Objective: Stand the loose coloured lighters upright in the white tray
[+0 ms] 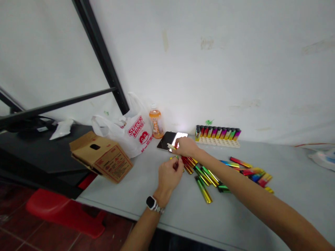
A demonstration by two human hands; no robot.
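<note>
My left hand (170, 174), with a watch on its wrist, is closed just above the table, its fingertips pinched at a green and yellow lighter (172, 158) that they partly cover. Beyond it, my right hand (185, 146) is closed on a small pale strip (171, 146), whose end sticks out to the left over the phone. Shiny lighters in green, gold, red and blue (203, 190) lie loose to the right of my left hand and under my right forearm. Behind them, a white rack (218, 141) with holes holds a row of upright lighters (216, 132).
A phone with a bright screen in an open dark case (164, 140) lies by the wall. Left of it stand an orange drink bottle (156, 123), a white plastic bag (136, 136) and an open cardboard box (104, 157). A red stool (62, 212) is below the table edge.
</note>
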